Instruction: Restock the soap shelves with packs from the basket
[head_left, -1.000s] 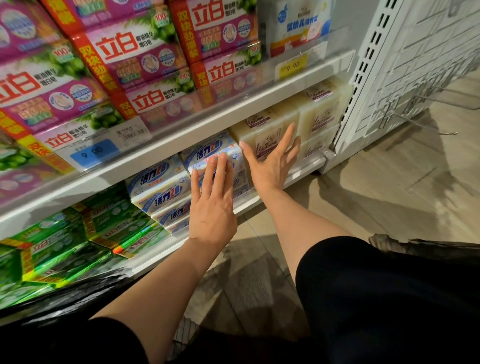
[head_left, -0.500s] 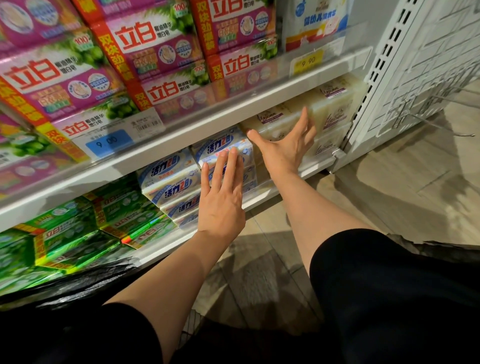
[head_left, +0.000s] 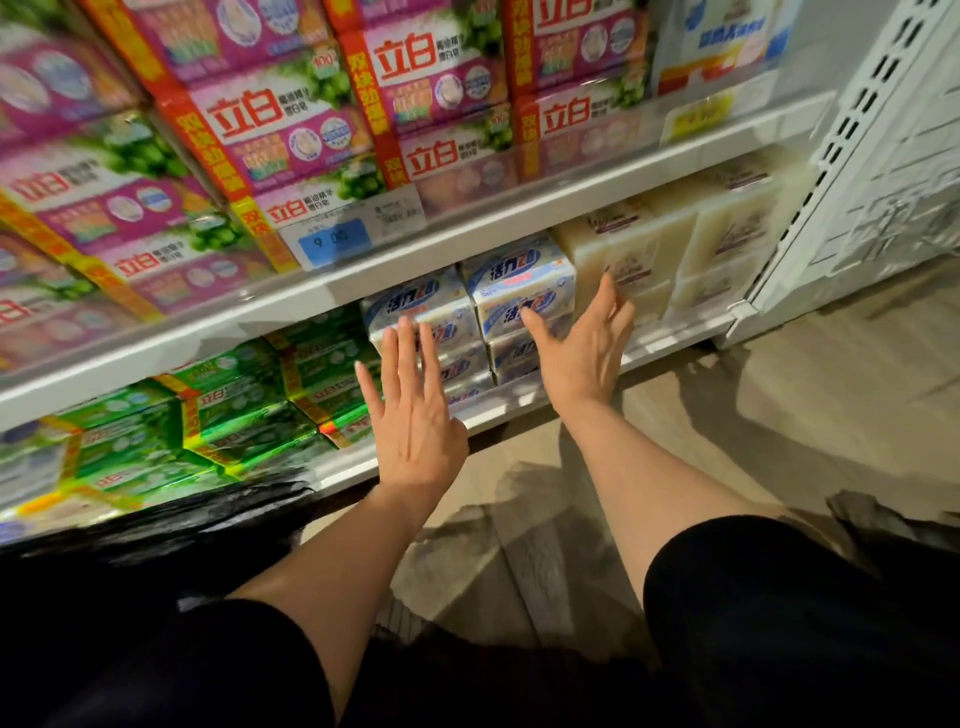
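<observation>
On the lower shelf, flat hands front blue-and-white soap packs.

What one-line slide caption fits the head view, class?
Both hands, left and right, reach open toward blue-and-white soap packs on the lower shelf.

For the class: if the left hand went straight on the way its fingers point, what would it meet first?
Most likely the left stack of blue-and-white soap packs: the left hand lies open with fingers overlapping that stack. Contact is unclear.
</observation>
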